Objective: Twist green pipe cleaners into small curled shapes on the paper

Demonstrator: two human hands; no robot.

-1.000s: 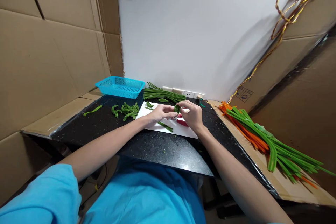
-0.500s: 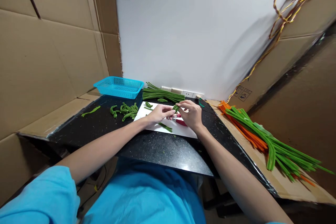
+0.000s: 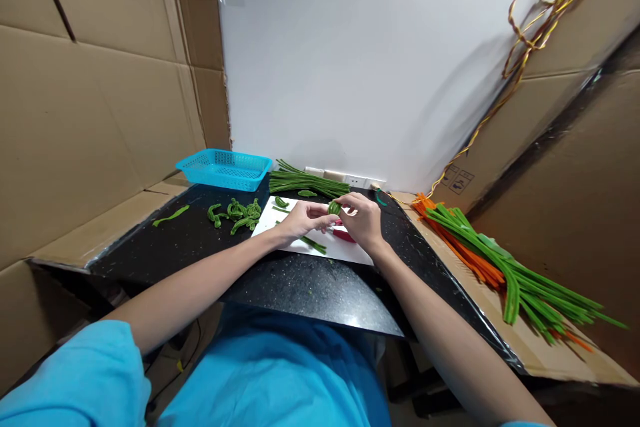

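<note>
blue basket (image 3: 225, 170) beside green stems (image 3: 305, 180)

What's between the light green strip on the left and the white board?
Curled green pieces on the black tabletop, as the head view shows.

Your glossy black speckled tabletop (image 3: 320, 287) looks smooth and stone-like, shining brightest at its near edge. The flat white sheet (image 3: 345, 251) on it is smooth and matt. Your fuzzy dark-green stems (image 3: 307, 181) at the far side look soft and matt, as do the bright-green stems (image 3: 520, 270) and orange stems (image 3: 465, 250) at right. The openwork blue basket (image 3: 225, 170) at far left is plastic with a slight sheen; the brown panels (image 3: 85, 120) at left are matt, creased cardboard.
</note>
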